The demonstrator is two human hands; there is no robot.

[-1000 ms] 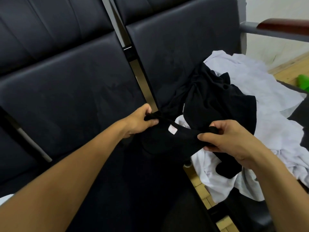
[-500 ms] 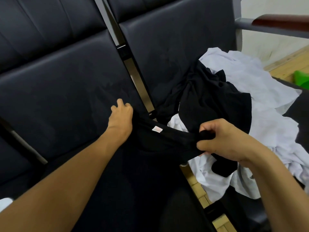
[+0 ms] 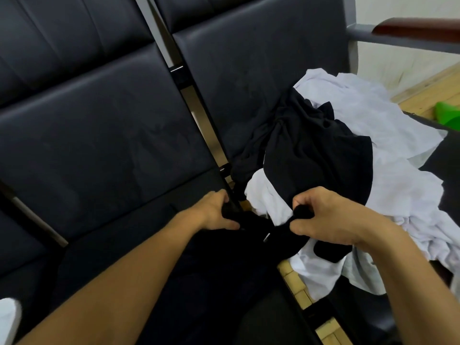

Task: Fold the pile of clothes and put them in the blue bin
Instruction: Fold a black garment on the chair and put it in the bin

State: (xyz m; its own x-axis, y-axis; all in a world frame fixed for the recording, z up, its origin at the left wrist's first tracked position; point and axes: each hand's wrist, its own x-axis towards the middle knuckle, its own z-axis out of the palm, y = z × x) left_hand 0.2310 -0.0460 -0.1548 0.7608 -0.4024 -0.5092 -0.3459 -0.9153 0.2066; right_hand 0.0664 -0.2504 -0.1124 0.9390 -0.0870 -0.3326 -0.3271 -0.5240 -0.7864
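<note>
Head view of two adjoining black leather seats. The left hand [image 3: 215, 211] grips a bunched edge of the black garment [image 3: 224, 270] between curled fingers and thumb, at the right edge of the left seat [image 3: 99, 145], just beside the metal strip [image 3: 204, 120] that separates the seats. The right hand [image 3: 331, 217] pinches another bunched part of the same garment, thumb and curled fingers closed round a dark wad of cloth, above the near left part of the right seat [image 3: 249, 70]. Between the two hands the cloth runs as a short dark span; a small pale tag [image 3: 266, 237] shows on it. The rest of the garment lies spread over the near part of the left seat, under both forearms.

The pile of clothes [image 3: 373, 158] covers the right seat: crumpled white garments [image 3: 398, 195] with a second black garment [image 3: 311, 150] heaped on them, touching the right hand's knuckles. White cloth hangs over the seat's near edge.

A wooden armrest [image 3: 418, 27] on a grey metal bar [image 3: 398, 42] stands at the right seat's far right corner. A green object [image 3: 446, 117] lies on the wooden floor [image 3: 428, 88] beyond. A white object [image 3: 8, 317] shows at the lower left edge.
</note>
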